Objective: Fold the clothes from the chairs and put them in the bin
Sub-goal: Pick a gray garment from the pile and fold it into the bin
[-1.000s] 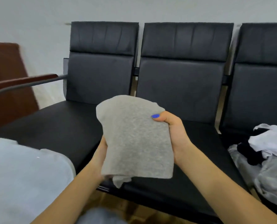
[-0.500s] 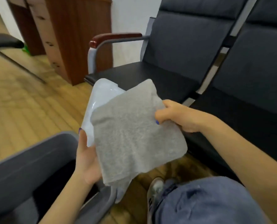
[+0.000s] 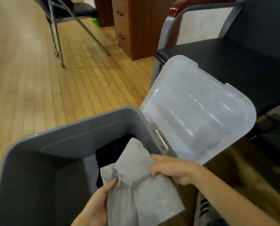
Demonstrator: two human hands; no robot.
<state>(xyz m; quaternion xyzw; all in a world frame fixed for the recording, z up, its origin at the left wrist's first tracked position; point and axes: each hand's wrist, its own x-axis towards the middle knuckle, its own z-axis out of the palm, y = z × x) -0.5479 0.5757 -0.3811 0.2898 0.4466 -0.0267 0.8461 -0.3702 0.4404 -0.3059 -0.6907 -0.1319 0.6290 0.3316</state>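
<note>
your grey bin stands open, clear lid tipped back toward the black chair; something dark lies inside. your folded grey cloth hangs over the opening, long axis running toward the far rim. left hand pinches its near-left edge, right hand grips the right edge.

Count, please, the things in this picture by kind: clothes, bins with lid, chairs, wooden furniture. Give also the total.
Clothes: 2, the folded grey cloth held by the left hand and right hand, and a dark garment inside the bin.
Bins: 1, the grey plastic bin with its open translucent lid.
Chairs: 2, the black padded chair and the metal-legged chair.
Wooden furniture: 1, the brown cabinet.
Total: 6.
</note>
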